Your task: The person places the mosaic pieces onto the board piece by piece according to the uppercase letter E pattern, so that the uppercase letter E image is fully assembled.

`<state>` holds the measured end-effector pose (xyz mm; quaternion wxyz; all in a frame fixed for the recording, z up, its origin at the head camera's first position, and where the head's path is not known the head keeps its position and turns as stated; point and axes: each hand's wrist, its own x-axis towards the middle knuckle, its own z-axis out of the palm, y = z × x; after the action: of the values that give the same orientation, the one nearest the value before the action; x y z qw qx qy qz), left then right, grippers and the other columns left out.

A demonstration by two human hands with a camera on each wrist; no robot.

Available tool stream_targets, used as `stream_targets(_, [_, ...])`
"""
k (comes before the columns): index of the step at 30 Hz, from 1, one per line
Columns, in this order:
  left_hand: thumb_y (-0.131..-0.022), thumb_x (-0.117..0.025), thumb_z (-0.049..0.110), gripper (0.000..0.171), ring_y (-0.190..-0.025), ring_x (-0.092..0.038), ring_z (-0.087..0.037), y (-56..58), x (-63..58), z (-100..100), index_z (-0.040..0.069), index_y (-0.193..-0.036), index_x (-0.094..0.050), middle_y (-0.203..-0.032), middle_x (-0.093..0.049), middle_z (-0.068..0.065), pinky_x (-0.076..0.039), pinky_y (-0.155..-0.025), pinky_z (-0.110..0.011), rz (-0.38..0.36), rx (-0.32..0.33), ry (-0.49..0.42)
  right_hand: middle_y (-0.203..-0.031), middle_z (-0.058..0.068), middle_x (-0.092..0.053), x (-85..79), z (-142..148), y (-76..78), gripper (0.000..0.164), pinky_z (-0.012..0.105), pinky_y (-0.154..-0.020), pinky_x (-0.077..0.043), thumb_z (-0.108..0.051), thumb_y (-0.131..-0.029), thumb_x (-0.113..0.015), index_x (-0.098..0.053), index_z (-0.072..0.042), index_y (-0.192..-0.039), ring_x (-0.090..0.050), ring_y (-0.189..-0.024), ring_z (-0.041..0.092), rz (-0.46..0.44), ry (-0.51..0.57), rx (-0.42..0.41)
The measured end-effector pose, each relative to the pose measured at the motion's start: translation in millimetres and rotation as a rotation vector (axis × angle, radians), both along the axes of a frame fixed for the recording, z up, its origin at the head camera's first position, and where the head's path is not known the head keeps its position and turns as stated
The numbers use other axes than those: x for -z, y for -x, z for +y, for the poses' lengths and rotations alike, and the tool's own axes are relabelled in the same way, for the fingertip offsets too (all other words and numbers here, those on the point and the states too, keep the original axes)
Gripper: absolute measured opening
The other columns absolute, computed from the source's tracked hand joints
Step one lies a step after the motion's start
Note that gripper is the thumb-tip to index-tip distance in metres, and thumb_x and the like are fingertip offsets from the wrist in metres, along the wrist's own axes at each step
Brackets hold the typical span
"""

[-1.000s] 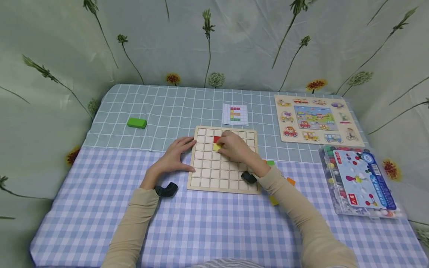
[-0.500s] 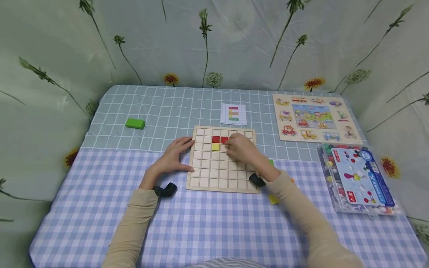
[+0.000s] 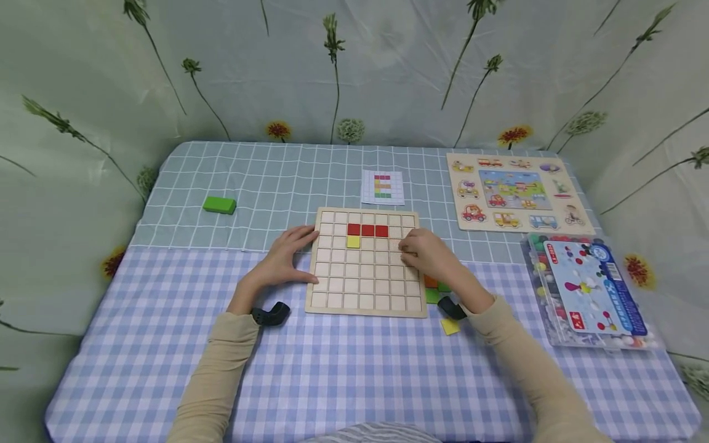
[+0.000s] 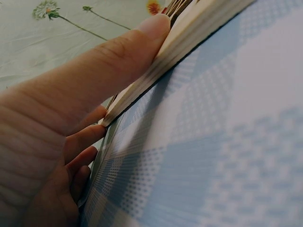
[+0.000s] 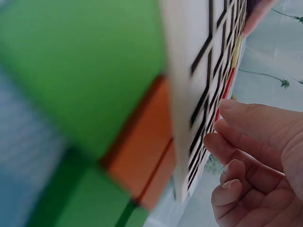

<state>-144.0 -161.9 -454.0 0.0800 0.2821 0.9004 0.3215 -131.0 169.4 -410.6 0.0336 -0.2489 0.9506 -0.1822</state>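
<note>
Floral backdrop (image 3: pixel 238 67) L, far + R of desk (image 3: pixel 332 381); cloth blue/wht check near, grey grid far. Green block (image 3: pixel 220 205) far L. L hand (image 3: pixel 279 261) spread, touching L edge of wooden board (image 3: pixel 359 286), ctr; red tiles (image 3: pixel 368 230) on it. R hand (image 3: pixel 434 253) loosely bent, at board's R side. Puzzle (image 3: pixel 515 189) far R, box (image 3: pixel 598 295) nearer.

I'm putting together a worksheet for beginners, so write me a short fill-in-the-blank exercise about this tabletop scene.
1. On the square wooden grid board, the flat red square tiles form one row and number ____.
2. In the head view, the lone flat tile directly below the leftmost red one is coloured ____.
3. The person's left hand touches the board's ____ edge.
4. On the small white printed card, the lowest coloured row is ____.

Missing words: three; yellow; left; green.
</note>
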Motion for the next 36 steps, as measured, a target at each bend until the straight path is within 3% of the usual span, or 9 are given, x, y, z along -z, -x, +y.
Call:
stream_targets(14, [-0.062,-0.086,0.035,0.101,-0.141,-0.021,-0.038,0.3,1.6,0,0.004,-0.144,-0.036,-0.152,-0.03,-0.018,-0.017,-0.111,-0.059,-0.003,-0.004,0.001,-0.099,0.014,-0.069,5.0,34,-13.3,0.021,0.041,-0.083,-0.052,-0.012,-0.084,-0.068,-0.071,0.0,-0.101,-0.062,-0.093,0.026,-0.052,0.015,0.083])
stream_targets(21, [-0.062,-0.086,0.035,0.101,-0.141,-0.021,-0.038,0.7,1.5,0,0.003,-0.144,-0.036,-0.152,-0.03,-0.018,-0.017,-0.111,-0.059,-0.001,0.0,0.001,-0.093,0.013,-0.068,6.7,47,-19.1,0.019,0.038,-0.073,-0.051,-0.012,-0.084,-0.069,-0.072,-0.001,-0.099,-0.061,-0.081,0.024,-0.018,0.078,0.073])
stream_targets(36, [-0.062,-0.086,0.032,0.1,-0.141,-0.02,-0.038,-0.7,-0.2,1,0.003,-0.144,-0.036,-0.152,-0.03,-0.018,-0.016,-0.112,-0.059,-0.008,-0.004,-0.002,-0.099,0.014,-0.068,9.7,58,-26.0,0.022,0.04,-0.078,-0.05,-0.008,-0.082,-0.07,-0.07,0.0,-0.102,-0.061,-0.089,0.026,-0.087,0.098,0.078])
